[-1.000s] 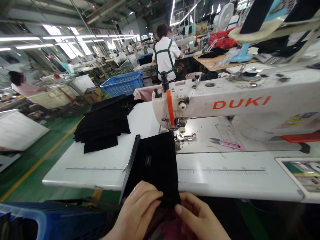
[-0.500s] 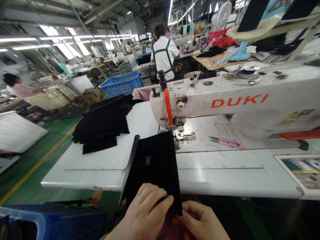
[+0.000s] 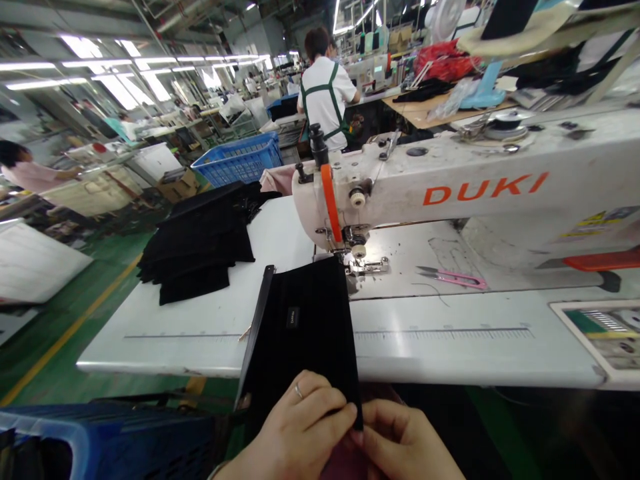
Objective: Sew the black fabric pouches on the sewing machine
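A black fabric piece [image 3: 303, 333] with a small dark label lies on the white table [image 3: 200, 333], its far end at the presser foot [image 3: 365, 265] of the white DUKI sewing machine [image 3: 450, 187]. My left hand [image 3: 295, 430] rests on top of the piece's near end at the table's edge, fingers curled and pinching the cloth. My right hand [image 3: 405, 443] grips the same near edge from the right, its thumb against the fabric corner.
A stack of black fabric pieces [image 3: 200, 243] lies at the table's far left. Pink thread snips [image 3: 453, 277] sit right of the needle. A blue crate [image 3: 240, 160] and a person in a white shirt [image 3: 327, 100] are behind; a blue bin [image 3: 100, 440] is at lower left.
My left hand slid right over the fabric's near edge and closed toward my right hand. The view tilted slightly; the fabric stays under the presser foot.
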Tool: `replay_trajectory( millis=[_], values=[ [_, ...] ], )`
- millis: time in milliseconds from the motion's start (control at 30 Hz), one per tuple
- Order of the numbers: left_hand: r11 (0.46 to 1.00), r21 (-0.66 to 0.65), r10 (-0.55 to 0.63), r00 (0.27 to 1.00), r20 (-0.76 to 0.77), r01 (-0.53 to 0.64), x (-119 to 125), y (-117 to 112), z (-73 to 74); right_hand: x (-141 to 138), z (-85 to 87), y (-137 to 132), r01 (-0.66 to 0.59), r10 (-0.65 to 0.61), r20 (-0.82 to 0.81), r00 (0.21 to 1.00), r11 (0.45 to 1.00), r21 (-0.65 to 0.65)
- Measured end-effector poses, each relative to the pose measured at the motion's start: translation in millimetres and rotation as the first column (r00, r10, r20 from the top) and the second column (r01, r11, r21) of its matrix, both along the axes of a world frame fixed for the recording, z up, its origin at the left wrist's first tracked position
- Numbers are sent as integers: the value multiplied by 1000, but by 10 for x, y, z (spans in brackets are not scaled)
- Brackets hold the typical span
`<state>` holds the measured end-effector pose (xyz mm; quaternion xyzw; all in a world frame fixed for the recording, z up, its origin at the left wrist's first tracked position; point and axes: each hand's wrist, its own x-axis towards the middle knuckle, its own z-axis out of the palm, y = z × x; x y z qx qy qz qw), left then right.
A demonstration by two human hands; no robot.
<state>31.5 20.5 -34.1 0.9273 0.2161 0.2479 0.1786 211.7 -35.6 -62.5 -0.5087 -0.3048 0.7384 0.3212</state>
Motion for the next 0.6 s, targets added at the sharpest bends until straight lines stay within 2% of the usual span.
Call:
replay_trajectory(
  millis=[133, 267, 333, 400, 433, 467, 533, 567, 600],
  values=[
    [999, -43, -31, 997, -67, 28, -7, -5, 48, 15, -6, -14, -12, 13, 9, 1000, 1000, -15],
    [1000, 23, 13, 985, -173, -9, 6, -31, 73, 6, -93, -60, -20, 19, 16, 1000, 999, 27],
    [999, 43, 13, 980, -196, -5, 12, -44, 55, 10, -152, -95, -41, 31, 95, 995, 994, 100],
    [1000, 30, 1, 984, -178, 4, 14, -49, 22, 46, -193, -118, -76, 6, 266, 964, 964, 255],
    [1000, 18, -1, 986, -167, 4, 14, -48, 5, 77, -201, -120, -103, -46, 364, 930, 920, 378],
    [1000, 10, 2, 987, -159, 0, 15, -44, -9, 116, -202, -114, -144, -124, 447, 886, 843, 519],
    [1000, 19, 20, 989, -148, -17, 23, -26, -23, 201, -185, -82, -281, -290, 529, 798, 597, 752],
    [999, 34, 23, 990, -140, -18, 29, -11, -21, 241, -172, -61, -352, -350, 538, 767, 471, 809],
    [998, 57, 16, 991, -130, -8, 37, 6, -14, 274, -160, -39, -411, -384, 543, 746, 376, 830]
  ],
)
